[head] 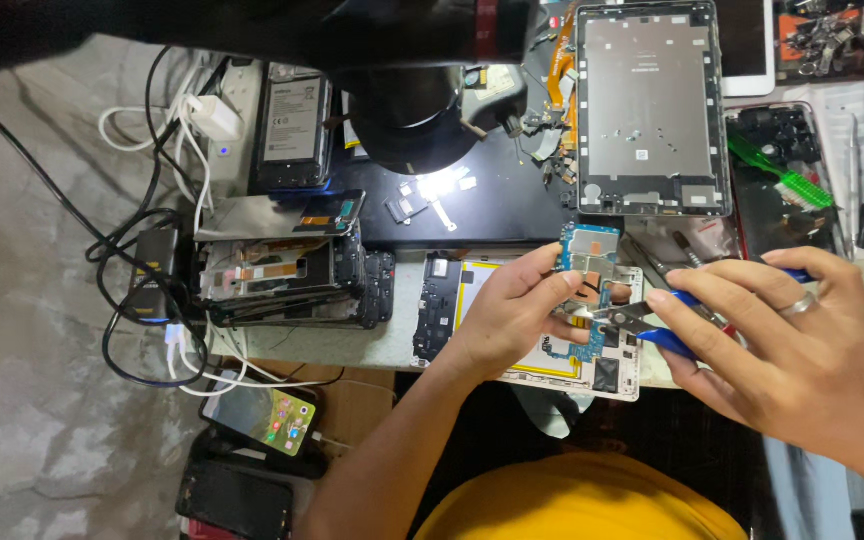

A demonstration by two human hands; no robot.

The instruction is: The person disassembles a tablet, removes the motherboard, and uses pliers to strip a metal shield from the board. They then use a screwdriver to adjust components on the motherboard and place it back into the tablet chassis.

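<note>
My left hand (514, 312) grips a blue circuit board (588, 252) with metal shields, held over an opened tablet (537, 330) that lies at the bench's front edge. My right hand (787, 345) is closed on blue-handled pliers (652, 322). The pliers' jaws (607, 316) touch the lower part of the board, just beside my left fingertips. A ring sits on one right finger.
A bare tablet back frame (650, 105) lies at the top right. A black microscope head (412, 110) hangs over a lit mat. A stack of dismantled phones (287, 270) stands left, beside cables and a charger (214, 118). A lit phone (257, 410) lies lower left. A green brush (782, 175) and tools lie right.
</note>
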